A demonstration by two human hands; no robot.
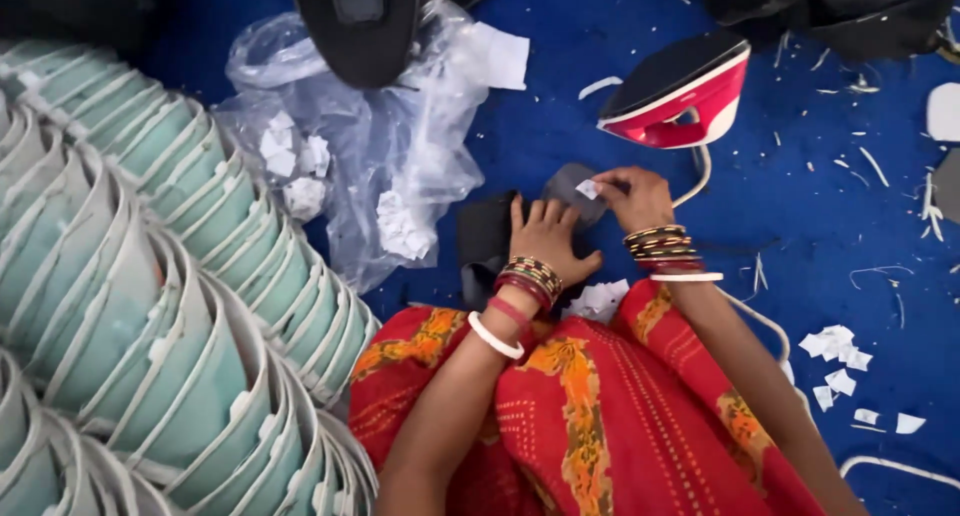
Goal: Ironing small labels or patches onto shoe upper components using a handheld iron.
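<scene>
I'm pressing my left hand point(547, 238) flat, fingers spread, on the dark fabric piece point(490, 238) lying on the blue surface point(800, 206); my right hand point(630, 196) is pinching a small white label point(588, 188) onto it.

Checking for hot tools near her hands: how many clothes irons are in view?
1. The red iron stands tipped on the blue cloth, just beyond the right hand. The dark thing at the top edge is cut off; whether it is another iron cannot be told.

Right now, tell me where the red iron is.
In the head view, the red iron stands tipped on the blue cloth at upper right, just beyond the right hand.
</scene>
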